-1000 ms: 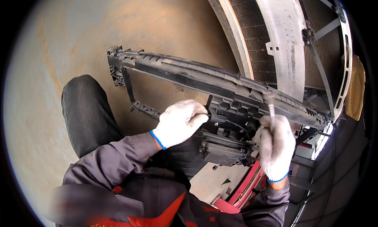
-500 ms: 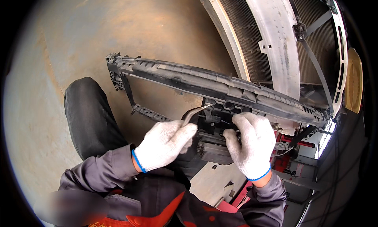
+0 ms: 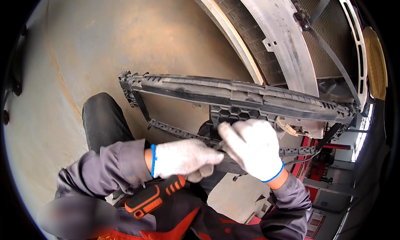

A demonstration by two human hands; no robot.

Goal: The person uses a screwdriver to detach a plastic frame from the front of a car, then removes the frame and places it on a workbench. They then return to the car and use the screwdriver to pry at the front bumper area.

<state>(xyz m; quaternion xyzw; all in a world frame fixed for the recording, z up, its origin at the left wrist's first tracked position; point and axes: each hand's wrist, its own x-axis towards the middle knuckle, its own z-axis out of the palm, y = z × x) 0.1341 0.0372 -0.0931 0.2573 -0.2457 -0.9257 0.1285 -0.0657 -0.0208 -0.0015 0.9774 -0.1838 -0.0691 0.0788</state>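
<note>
My left hand, in a white glove with blue cuff, is closed low over the black plastic car front frame; what it holds is hidden. My right hand, gloved alike, is just right of it, fingers bent and almost meeting the left's fingertips; their contents are unclear. Honeycomb openings show in the frame's middle section above my hands. Below my left hand an orange-and-black tool lies against the front of my clothing.
A car's front with silver crash beam, radiator and yellowish part is at upper right. My knee is left of the frame on the concrete floor. Red equipment is at lower right.
Both hands have drawn close together, the left moving right and the right moving down-left. The silver tool seen in them earlier is no longer visible. An orange-and-black tool shows at my clothing.
</note>
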